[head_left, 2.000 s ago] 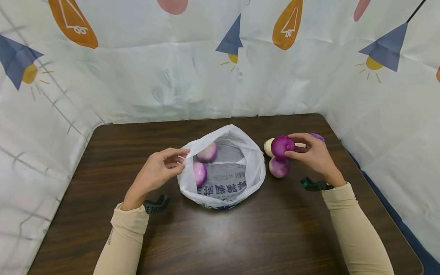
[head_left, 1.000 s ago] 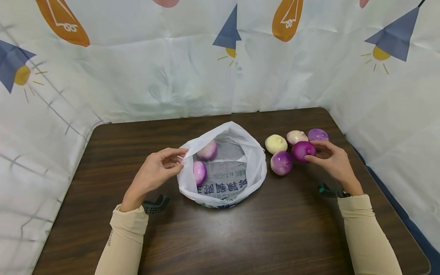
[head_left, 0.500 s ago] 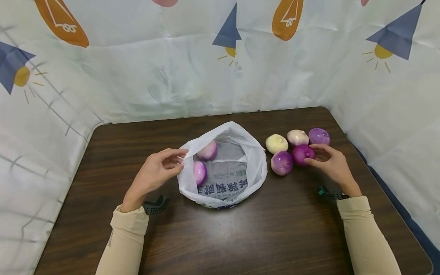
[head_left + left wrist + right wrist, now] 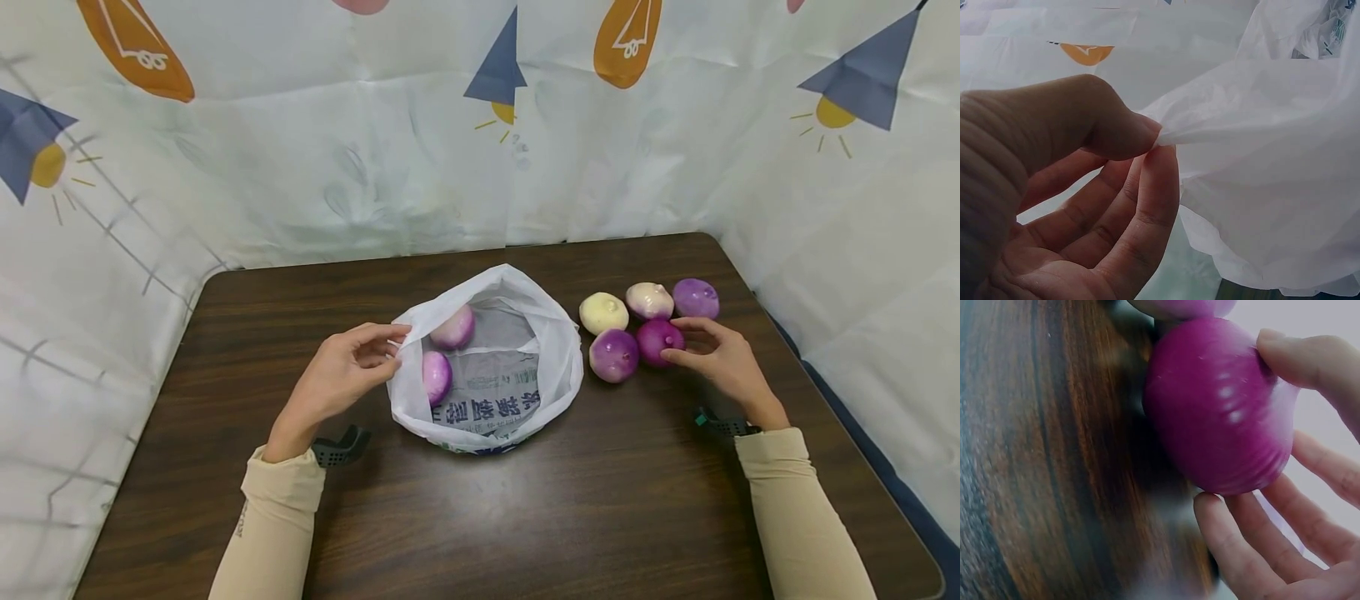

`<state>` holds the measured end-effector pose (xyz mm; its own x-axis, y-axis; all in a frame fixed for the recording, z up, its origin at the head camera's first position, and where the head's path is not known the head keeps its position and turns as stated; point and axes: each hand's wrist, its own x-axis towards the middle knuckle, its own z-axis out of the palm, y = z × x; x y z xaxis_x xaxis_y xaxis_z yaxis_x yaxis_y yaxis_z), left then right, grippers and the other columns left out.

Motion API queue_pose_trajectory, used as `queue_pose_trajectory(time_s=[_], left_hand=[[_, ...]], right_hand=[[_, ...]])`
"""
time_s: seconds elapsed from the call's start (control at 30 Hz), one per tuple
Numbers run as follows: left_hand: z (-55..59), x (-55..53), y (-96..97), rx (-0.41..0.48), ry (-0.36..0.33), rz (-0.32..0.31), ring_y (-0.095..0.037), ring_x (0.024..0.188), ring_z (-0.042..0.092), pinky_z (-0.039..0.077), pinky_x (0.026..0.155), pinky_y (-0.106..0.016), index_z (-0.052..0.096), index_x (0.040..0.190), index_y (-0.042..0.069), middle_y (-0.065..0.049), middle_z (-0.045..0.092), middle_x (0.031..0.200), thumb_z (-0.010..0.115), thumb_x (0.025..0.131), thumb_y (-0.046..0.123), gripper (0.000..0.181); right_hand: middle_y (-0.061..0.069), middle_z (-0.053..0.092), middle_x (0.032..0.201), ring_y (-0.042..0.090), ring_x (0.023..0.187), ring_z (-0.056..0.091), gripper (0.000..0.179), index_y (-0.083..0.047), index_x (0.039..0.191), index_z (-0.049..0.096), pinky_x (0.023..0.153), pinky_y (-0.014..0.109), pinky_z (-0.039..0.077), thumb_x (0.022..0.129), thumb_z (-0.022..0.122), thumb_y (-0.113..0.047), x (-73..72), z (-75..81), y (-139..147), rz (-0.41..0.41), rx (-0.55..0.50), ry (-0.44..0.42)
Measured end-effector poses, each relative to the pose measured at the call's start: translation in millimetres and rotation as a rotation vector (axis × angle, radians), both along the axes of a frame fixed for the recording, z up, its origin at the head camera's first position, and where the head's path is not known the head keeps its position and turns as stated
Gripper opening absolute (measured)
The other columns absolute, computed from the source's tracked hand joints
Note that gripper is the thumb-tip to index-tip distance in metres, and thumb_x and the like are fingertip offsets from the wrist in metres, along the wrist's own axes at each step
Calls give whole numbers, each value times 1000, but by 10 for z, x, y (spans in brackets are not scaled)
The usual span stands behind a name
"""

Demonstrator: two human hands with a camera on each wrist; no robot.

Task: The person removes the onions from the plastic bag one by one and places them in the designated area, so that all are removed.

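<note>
My left hand (image 4: 341,379) pinches the left rim of a white plastic bag (image 4: 558,367) between thumb and fingertips; the left wrist view shows the thin plastic (image 4: 1260,162) drawn taut from that pinch. Inside the bag lie two pale purple onions, one farther back (image 4: 455,329) and one nearer (image 4: 437,377). On the right side, my right hand (image 4: 716,358) holds a dark purple onion (image 4: 658,342) with the thumb on one side and fingertips on the other. The right wrist view shows that onion (image 4: 1216,406) close over the tabletop, against a paler one (image 4: 1185,305).
Around the held onion are another purple onion (image 4: 614,356), a yellowish one (image 4: 603,313), a pinkish-white one (image 4: 649,300) and a violet one (image 4: 696,297). Everything rests on a dark wooden table (image 4: 480,525), with a patterned white curtain (image 4: 337,167) behind and at the sides.
My right hand has carried the dark purple onion rightward and down, from over the other onions to beside them, with a slight leftward shift lately. My left hand stays at the bag's rim.
</note>
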<state>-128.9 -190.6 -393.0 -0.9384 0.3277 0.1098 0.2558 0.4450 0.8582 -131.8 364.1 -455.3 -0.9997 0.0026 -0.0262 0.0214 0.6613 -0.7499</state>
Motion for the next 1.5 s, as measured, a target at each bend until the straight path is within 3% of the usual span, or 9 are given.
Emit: queue_pose_trajectory(time_s=[0.27, 0.47, 0.67, 0.93, 1.2, 1.37, 1.5], left_hand=[[16, 14, -15, -27, -11, 11, -6, 96, 70, 56, 82, -9, 69, 131, 6, -16, 73, 120, 71, 93, 4, 38], [32, 26, -30, -34, -14, 15, 0, 94, 67, 56, 82, -9, 69, 132, 6, -17, 73, 122, 70, 93, 3, 39], [28, 31, -42, -20, -14, 17, 1, 94, 67, 56, 81, -11, 69, 131, 5, -17, 72, 121, 70, 91, 0, 40], [24, 35, -60, -23, -8, 16, 0, 94, 67, 56, 80, -11, 70, 131, 5, -18, 73, 117, 70, 91, 0, 40], [39, 52, -57, -26, 4, 23, -2, 94, 67, 56, 82, -11, 70, 131, 7, -15, 74, 116, 70, 92, 1, 40], [44, 52, -32, -5, 7, 11, 4, 93, 66, 56, 82, -11, 70, 130, 6, -16, 73, 118, 69, 92, 0, 39], [58, 54, -9, -2, 12, 3, 1, 94, 68, 57, 82, -12, 70, 131, 7, -15, 73, 120, 69, 91, 1, 40]], right_hand=[[17, 60, 144, -16, 100, 59, 63, -12, 143, 58, 80, 3, 52, 90, 81, -36, 14, 56, 5, 20, 3, 12], [21, 63, 140, -18, 96, 64, 64, -7, 144, 56, 78, 6, 54, 90, 81, -31, 12, 125, 24, 23, -13, 48], [5, 68, 134, -16, 97, 66, 62, -7, 142, 59, 78, 7, 55, 89, 83, -28, -8, 174, 37, 26, -18, 74], [-25, 67, 119, -18, 94, 66, 57, -12, 139, 61, 78, 5, 54, 89, 83, -27, -9, 278, -50, -8, -29, 90], [-27, 64, 118, -12, 96, 69, 56, -6, 137, 62, 80, 6, 55, 87, 84, -20, -61, 442, -329, 55, -79, 152], [-16, 68, 125, -3, 103, 72, 55, -2, 135, 63, 89, 9, 55, 86, 85, -12, -122, 497, -528, 118, -134, 209], [-17, 70, 119, -2, 103, 71, 53, -4, 133, 66, 90, 12, 57, 84, 86, -9, -168, 542, -678, 147, -161, 238]])
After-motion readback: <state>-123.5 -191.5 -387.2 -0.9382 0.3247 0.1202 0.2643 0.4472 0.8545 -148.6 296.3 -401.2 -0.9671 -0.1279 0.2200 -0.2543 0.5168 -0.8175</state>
